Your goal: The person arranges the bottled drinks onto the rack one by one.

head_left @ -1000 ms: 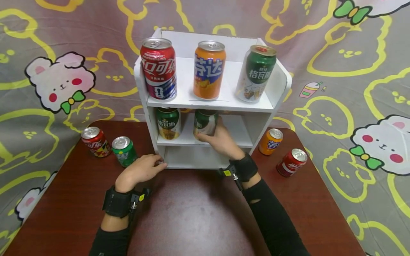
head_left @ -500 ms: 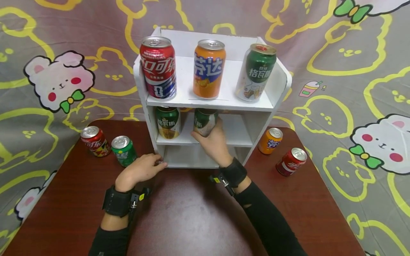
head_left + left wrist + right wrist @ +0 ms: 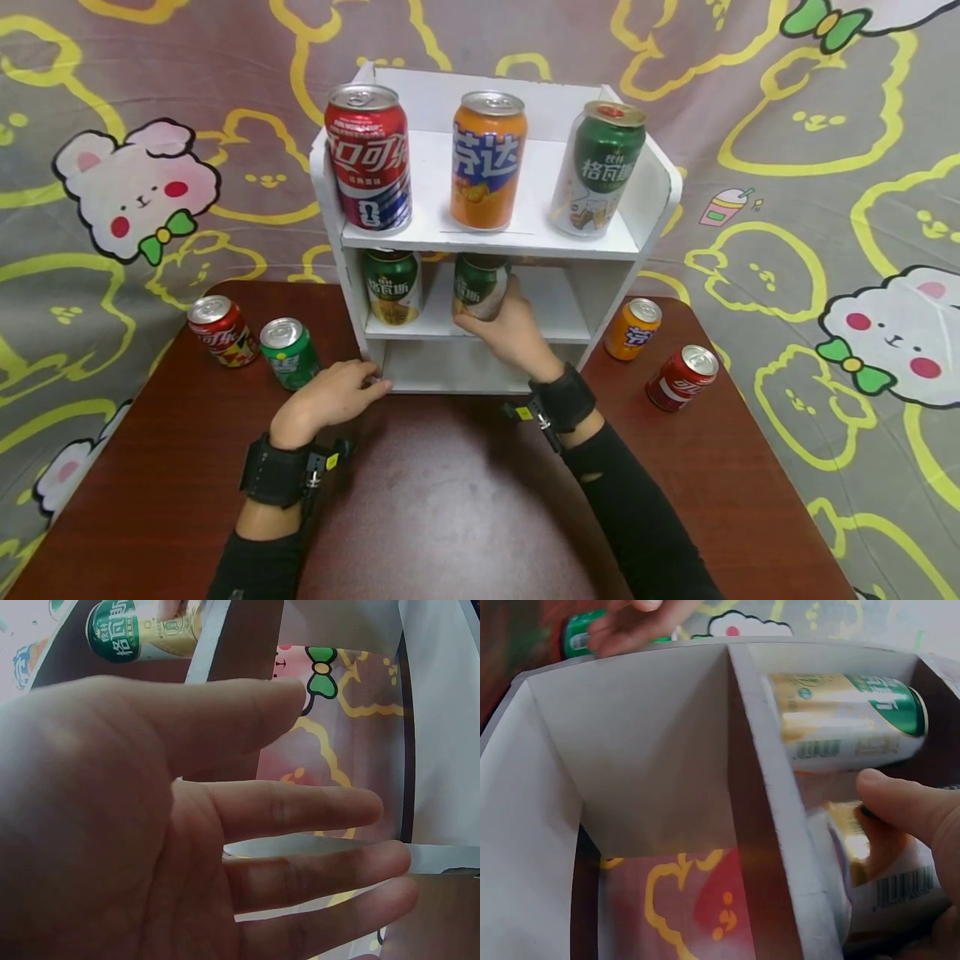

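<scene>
My right hand (image 3: 516, 329) grips a green and white drink can (image 3: 478, 290) on the middle shelf of a small white rack (image 3: 487, 243). In the right wrist view the thumb (image 3: 904, 802) presses along this can's gold and white side. Left of it, with a gap between, a matching green and gold can (image 3: 393, 287) stands upright on the same shelf. My left hand (image 3: 330, 396) lies by the rack's lower left corner and holds nothing. Its fingers (image 3: 292, 810) stretch out loosely in the left wrist view.
The top shelf bears a red cola can (image 3: 371, 158), an orange soda can (image 3: 489, 162) and another green and white can (image 3: 600, 171). On the table (image 3: 435, 500), red (image 3: 223, 332) and green (image 3: 290, 354) cans stand left, orange (image 3: 633, 329) and red (image 3: 682, 379) cans right.
My right wrist has swung left and then back right while the hand keeps hold of the can. The can has turned a little, showing more of its label. The left hand stays put.
</scene>
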Motion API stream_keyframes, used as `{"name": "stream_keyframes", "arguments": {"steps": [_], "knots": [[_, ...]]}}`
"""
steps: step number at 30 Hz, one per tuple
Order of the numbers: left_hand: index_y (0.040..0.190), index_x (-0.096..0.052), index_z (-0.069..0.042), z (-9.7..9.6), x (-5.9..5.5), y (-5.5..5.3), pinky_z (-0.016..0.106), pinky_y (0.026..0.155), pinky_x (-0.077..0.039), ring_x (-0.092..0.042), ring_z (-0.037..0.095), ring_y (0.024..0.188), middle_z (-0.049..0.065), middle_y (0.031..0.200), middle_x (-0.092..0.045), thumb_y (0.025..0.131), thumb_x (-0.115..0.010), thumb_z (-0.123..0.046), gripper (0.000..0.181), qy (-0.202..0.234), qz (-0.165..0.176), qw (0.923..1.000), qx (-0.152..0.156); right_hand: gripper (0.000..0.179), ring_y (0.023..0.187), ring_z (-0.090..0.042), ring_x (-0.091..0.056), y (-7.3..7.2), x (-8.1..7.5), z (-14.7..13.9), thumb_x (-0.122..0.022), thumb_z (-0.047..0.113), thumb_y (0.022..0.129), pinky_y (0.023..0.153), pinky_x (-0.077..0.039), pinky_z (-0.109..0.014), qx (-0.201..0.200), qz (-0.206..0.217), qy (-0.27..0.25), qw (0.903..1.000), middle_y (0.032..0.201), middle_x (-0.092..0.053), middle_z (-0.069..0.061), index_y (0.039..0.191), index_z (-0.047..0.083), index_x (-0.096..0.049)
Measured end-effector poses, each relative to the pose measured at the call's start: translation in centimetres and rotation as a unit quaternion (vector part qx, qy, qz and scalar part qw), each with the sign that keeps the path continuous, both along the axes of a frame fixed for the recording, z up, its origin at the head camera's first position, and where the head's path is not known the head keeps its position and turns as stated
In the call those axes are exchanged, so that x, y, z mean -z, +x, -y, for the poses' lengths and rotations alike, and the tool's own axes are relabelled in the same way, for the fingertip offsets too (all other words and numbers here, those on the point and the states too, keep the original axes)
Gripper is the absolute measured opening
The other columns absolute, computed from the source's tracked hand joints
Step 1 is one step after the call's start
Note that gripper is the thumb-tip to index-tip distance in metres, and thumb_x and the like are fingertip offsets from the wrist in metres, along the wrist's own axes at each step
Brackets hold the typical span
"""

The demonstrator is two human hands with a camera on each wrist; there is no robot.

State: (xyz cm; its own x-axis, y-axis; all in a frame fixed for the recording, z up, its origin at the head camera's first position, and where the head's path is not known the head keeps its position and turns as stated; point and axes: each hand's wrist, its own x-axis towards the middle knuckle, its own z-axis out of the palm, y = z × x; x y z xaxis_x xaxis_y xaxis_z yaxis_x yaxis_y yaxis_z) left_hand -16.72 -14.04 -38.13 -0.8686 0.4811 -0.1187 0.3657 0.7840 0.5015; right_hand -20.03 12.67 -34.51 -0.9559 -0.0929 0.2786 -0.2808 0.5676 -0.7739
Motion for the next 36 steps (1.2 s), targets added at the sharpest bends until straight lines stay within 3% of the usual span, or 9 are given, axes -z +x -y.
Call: {"name": "stream_keyframes", "arguments": {"steps": [8, 17, 23, 30, 36], "knots": [[0.121, -0.056, 0.008, 0.2, 0.0, -0.1, 0.049, 0.083, -0.047, -0.058, 0.034, 0.101, 0.021, 0.112, -0.06, 0.098, -0.051, -0.029, 0.045, 0.002, 0.002, 1.0, 0.004, 0.091, 0.112, -0.022, -0.052, -0.3, -0.7, -1.0, -0.081, 0.038, 0.072, 0.095, -0.041, -0.038, -0.029, 0.046, 0.001, 0.9985, 0.124, -0.053, -0.009, 0.141, 0.01, -0.028], [0.119, -0.058, 0.007, 0.3, -0.1, 0.0, 0.049, 0.081, -0.047, -0.059, 0.032, 0.098, 0.019, 0.109, -0.062, 0.098, -0.051, -0.029, 0.042, 0.003, -0.005, 1.0, 0.004, 0.084, 0.114, -0.02, -0.051, -0.4, -0.8, -1.1, -0.083, 0.03, 0.073, 0.098, -0.038, -0.037, -0.047, 0.045, -0.026, 0.9976, 0.125, -0.052, -0.007, 0.139, 0.011, -0.034], [0.118, -0.058, 0.005, 0.4, -0.1, 0.0, 0.047, 0.079, -0.048, -0.06, 0.03, 0.096, 0.017, 0.107, -0.063, 0.098, -0.051, -0.031, 0.042, 0.006, -0.005, 1.0, 0.004, 0.082, 0.112, -0.022, -0.05, 0.4, 0.0, 0.0, -0.08, 0.027, 0.076, 0.096, -0.04, -0.039, -0.02, -0.008, -0.044, 0.9988, 0.125, -0.049, -0.01, 0.139, 0.005, -0.031], [0.116, -0.059, 0.005, 0.4, 0.0, -0.1, 0.047, 0.078, -0.048, -0.06, 0.029, 0.094, 0.015, 0.104, -0.063, 0.097, -0.052, -0.028, 0.039, 0.009, -0.011, 0.9999, 0.007, 0.085, 0.107, -0.022, -0.054, 0.8, 0.7, 1.6, -0.08, 0.033, 0.075, 0.09, -0.044, -0.038, 0.052, -0.06, -0.043, 0.9959, 0.12, -0.05, -0.013, 0.136, 0.001, -0.031], [0.114, -0.061, 0.003, 0.4, -0.1, -0.1, 0.046, 0.078, -0.048, -0.06, 0.028, 0.092, 0.014, 0.102, -0.063, 0.097, -0.052, -0.029, 0.037, 0.008, -0.012, 0.9999, 0.006, 0.079, 0.102, -0.023, -0.056, 0.7, 0.8, 1.6, -0.08, 0.032, 0.075, 0.085, -0.047, -0.038, 0.063, -0.049, -0.026, 0.9965, 0.114, -0.053, -0.012, 0.131, 0.0, -0.033]]}}
